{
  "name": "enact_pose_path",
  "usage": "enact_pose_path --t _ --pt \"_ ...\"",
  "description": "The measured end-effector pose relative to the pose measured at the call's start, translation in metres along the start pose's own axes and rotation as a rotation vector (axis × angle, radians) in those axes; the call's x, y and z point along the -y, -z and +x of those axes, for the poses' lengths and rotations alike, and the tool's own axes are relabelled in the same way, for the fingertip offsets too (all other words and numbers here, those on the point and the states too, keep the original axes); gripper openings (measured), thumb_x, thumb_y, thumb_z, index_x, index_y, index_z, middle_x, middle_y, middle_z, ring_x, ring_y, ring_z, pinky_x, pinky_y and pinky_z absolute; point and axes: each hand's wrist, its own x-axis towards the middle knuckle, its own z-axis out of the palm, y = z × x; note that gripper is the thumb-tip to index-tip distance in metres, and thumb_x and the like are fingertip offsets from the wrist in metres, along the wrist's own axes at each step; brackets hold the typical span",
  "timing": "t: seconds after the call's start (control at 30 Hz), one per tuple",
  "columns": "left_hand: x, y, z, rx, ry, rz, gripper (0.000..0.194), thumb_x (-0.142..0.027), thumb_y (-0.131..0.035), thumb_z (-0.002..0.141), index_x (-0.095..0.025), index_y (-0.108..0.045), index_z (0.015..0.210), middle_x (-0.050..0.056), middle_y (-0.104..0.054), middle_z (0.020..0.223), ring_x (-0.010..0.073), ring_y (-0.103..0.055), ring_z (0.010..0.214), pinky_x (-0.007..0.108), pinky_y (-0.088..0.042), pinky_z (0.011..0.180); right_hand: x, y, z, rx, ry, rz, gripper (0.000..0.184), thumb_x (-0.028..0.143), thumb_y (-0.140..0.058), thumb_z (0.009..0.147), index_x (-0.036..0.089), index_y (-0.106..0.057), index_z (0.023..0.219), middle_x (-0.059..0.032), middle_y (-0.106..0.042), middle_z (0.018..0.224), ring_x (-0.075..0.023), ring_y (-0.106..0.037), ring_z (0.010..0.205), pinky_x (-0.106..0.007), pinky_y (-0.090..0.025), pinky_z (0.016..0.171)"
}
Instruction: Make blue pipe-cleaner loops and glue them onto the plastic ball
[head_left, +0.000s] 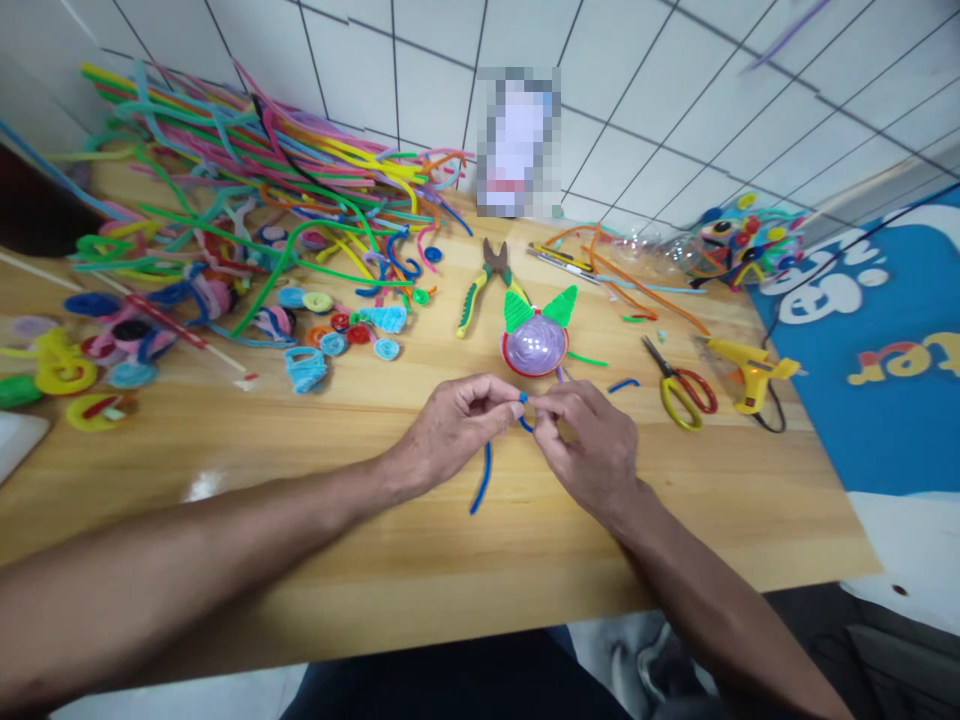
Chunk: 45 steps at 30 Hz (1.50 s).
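Observation:
Between the fingertips of both hands is a blue pipe cleaner (486, 478), with a small coil at its upper end and a tail hanging down over the table. My left hand (465, 425) pinches the coil from the left. From the right, my right hand (589, 440) pinches the same piece, its fingers curled. Just beyond the hands sits a round purple piece (536, 342) with a shiny clear dome, a red rim and two green leaf-shaped ears (561, 306). A short blue offcut (624, 385) lies right of my right hand.
Pliers (495, 285), scissors (681, 390) and a yellow glue gun (752, 374) lie on the wooden table (360, 560). Many colourful pipe cleaners (285, 160) and coiled pieces (135, 330) cover the left side. A blurred phone (517, 145) leans on the tiled wall.

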Motion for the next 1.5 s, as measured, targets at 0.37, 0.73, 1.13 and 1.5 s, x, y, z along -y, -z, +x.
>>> enact_pose_path --t 0.37,0.73,1.13,1.5 --pt "-0.0009 0.0002 -0.0008 0.010 0.000 0.011 0.020 -0.036 -0.079 0.088 -0.016 -0.075 0.090 0.002 -0.075 0.079 0.0113 -0.063 0.068 0.024 -0.053 0.067 -0.0009 -0.0016 -0.0023 -0.006 -0.009 0.014 0.025 0.005 -0.063 0.090 0.025 -0.069 0.103 -0.0025 -0.078 0.091 -0.0176 -0.075 0.082 -0.028 -0.059 0.070" --pt "0.0009 0.0002 -0.0008 0.009 -0.010 0.022 0.021 -0.036 -0.079 0.088 -0.016 -0.075 0.091 0.002 -0.076 0.079 0.0114 -0.063 0.068 0.024 -0.053 0.067 -0.0008 -0.0008 -0.0023 0.007 -0.020 0.013 0.024 0.006 -0.061 0.092 0.026 -0.069 0.103 -0.0025 -0.077 0.090 -0.0176 -0.075 0.082 -0.029 -0.060 0.071" --pt "-0.0003 0.0004 -0.0006 0.015 -0.005 0.028 0.022 -0.038 -0.079 0.088 -0.017 -0.075 0.090 0.003 -0.077 0.081 0.0127 -0.065 0.070 0.025 -0.054 0.068 -0.0007 0.0009 -0.0014 0.020 -0.021 0.038 0.026 0.005 -0.062 0.090 0.026 -0.071 0.103 -0.0020 -0.077 0.090 -0.0173 -0.074 0.081 -0.028 -0.060 0.069" --pt "0.0003 -0.0006 -0.0009 0.008 0.014 -0.005 0.018 -0.033 -0.080 0.087 -0.016 -0.076 0.090 0.002 -0.076 0.079 0.0117 -0.064 0.069 0.024 -0.054 0.068 0.0002 0.0007 -0.0009 0.022 -0.012 0.011 0.024 0.006 -0.061 0.092 0.026 -0.068 0.103 -0.0013 -0.076 0.087 -0.0174 -0.075 0.080 -0.028 -0.058 0.068"
